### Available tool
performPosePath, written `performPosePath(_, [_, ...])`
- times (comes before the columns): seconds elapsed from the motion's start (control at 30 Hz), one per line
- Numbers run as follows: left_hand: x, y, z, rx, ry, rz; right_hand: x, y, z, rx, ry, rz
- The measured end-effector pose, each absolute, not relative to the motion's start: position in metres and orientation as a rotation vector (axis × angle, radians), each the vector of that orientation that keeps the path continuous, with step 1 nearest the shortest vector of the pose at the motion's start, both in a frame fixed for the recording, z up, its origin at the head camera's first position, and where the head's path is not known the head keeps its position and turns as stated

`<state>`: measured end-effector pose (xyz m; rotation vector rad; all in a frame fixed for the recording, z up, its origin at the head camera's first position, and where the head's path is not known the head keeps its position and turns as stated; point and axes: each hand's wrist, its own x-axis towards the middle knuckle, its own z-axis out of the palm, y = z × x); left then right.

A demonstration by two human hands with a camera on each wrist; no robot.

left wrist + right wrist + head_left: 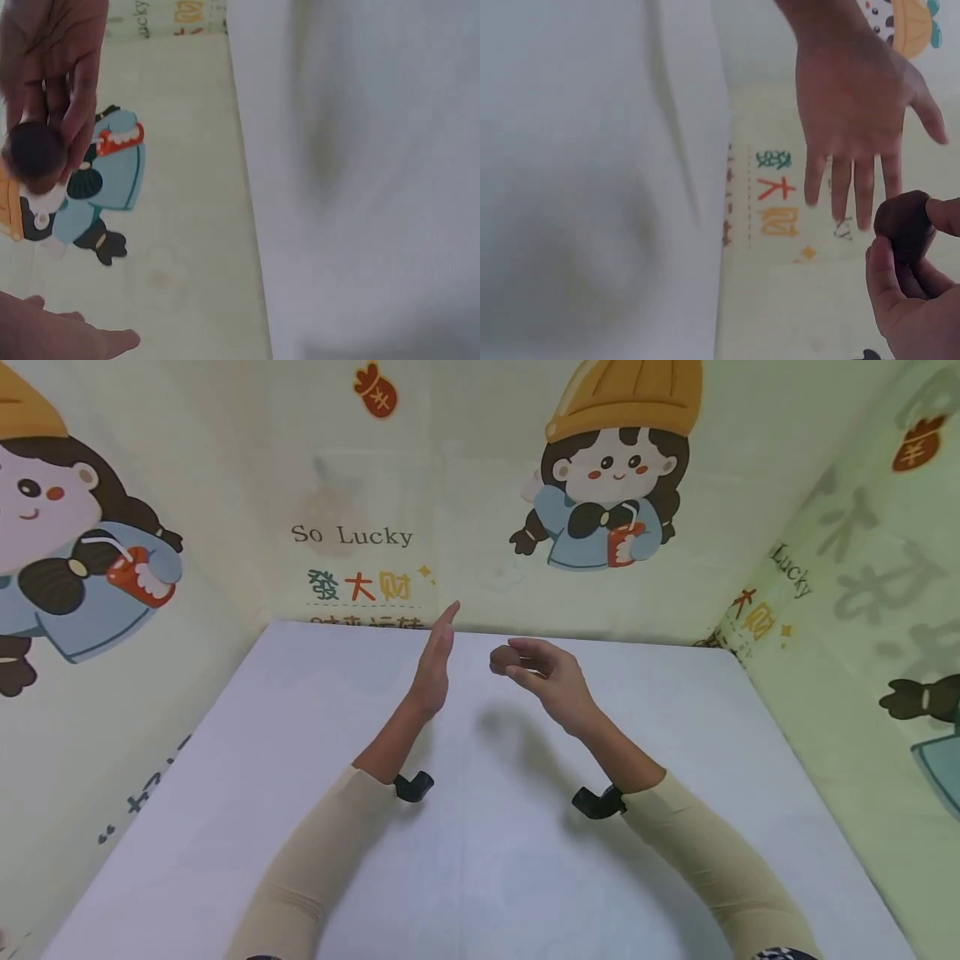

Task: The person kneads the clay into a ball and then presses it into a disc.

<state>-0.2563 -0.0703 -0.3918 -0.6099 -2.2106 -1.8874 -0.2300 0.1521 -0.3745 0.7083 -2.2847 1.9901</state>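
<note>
Head view: two forearms in cream sleeves [322,852] reach forward over a white table [465,893]. The left hand [432,668] is raised edge-on, fingers straight and pointing up and away, palm turned toward the other hand. The right hand [555,683] bends inward, its thumb and fingers pinching a brown lump [503,660]. The lump is held above the far part of the table, between the two hands and apart from the left one. The left fingers overlap from this angle, and the sleeves are cut off at the bottom edge. Black wrist pieces [597,803] sit at both cuffs. Shadows fall on the tabletop, and pale cloth walls [465,477] around it carry cartoon figures, red pouches and "So Lucky" lettering.

Left wrist view: the right hand, cut off at the top left, holds the lump at its fingertips; it looks dark and blurred. Only part of the left hand shows in the lower left corner, fingers extended. White table fills the right side.

Right wrist view: the left hand hangs palm-on, four fingers straight with gaps between them, thumb held out. At lower right, the right hand, partly out of frame, clamps the lump between thumb and fingers. The lump overlaps the view near the left fingertips; whether they touch cannot be told from this angle alone.
</note>
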Motion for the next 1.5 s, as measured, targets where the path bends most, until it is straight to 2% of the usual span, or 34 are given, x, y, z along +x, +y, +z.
performPosePath(0.5, [-0.248,-0.022,-0.392,-0.747,-1.781,-2.220,-0.214,0.130,-0.381,0.728,-2.182,2.117])
performPosePath(0.93, [-0.248,-0.020,-0.392,-0.737,-1.693,-2.246,-0.215,0.132,-0.384,0.730,-2.236,1.866])
performPosePath(1.13, [-0.247,-0.016,-0.391,-0.699,-1.671,-2.286,-0.222,0.123,-0.383,0.559,-2.076,1.920])
performPosePath(1.33, [-0.243,-0.005,-0.394,-0.762,-1.678,-2.282,-0.238,0.111,-0.369,0.307,-1.836,2.204])
performPosePath(1.5, [-0.237,0.004,-0.394,-0.767,-1.693,-2.279,-0.239,0.107,-0.367,0.236,-1.813,2.406])
